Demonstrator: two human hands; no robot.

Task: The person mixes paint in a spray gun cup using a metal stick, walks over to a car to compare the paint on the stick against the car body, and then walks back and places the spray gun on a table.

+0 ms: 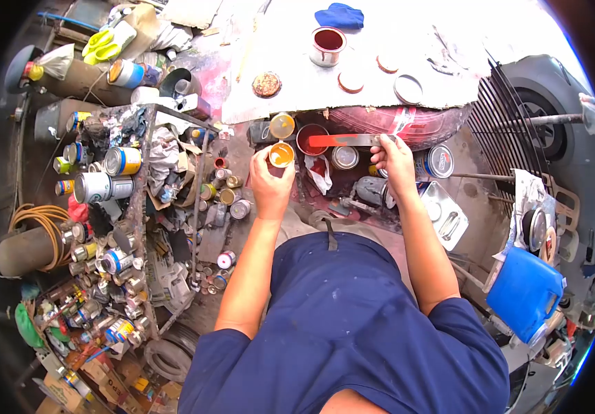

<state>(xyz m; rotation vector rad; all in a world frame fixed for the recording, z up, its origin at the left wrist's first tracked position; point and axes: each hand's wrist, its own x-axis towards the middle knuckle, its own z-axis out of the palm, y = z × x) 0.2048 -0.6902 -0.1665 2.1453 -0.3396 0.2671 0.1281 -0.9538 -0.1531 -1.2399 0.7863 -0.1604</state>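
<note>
Just off the near edge of the pale sheet, the left hand grips a small cup of orange-yellow paint, its open top facing up. To its right, the right hand has its fingers closed around the grey end of a flat strip. The strip reaches left, its other end coated bright red and lying over the mouth of an open can of red paint; whether it touches the paint, I cannot tell.

Just beyond the small cup stands a second cup with a yellowish top. Right of the open can and nearer sits a lidded tin. Farther right are a larger tin and, nearer, a rectangular metal can.

On the sheet, at the far side, a paint-streaked pot holds dark red paint, with a blue cloth beyond it. Nearer lie a crusted lid at left, a round lid near the middle and a pale ring at right.

Along the left, many cans crowd a metal rack, with a coiled hose left of it. At the near right is a blue jug.
</note>
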